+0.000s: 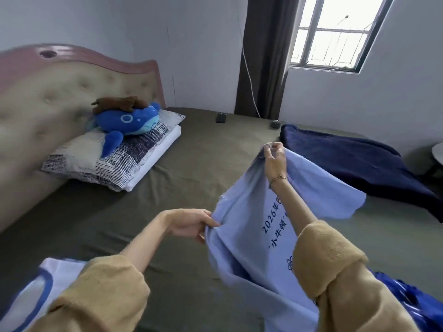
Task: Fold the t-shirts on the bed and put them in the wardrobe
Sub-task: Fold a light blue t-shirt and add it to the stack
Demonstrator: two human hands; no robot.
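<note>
two hands [191,224] [274,159], fingers pinching light blue t-shirt [249,236], above bed [167,188]

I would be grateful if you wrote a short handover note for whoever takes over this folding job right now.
Left hand: pinches an edge of the light blue t-shirt, low and near.
Right hand: pinches another edge of it, raised farther out over the bed.
The shirt hangs spread between both hands, printed side towards the camera, not yet folded.
A white and blue garment lies at the bed's near left corner; a shiny blue garment lies at the near right. Neither looks folded.
The wardrobe is out of view.
Left to do: fold this shirt and any other t-shirts, then put them away.
</note>
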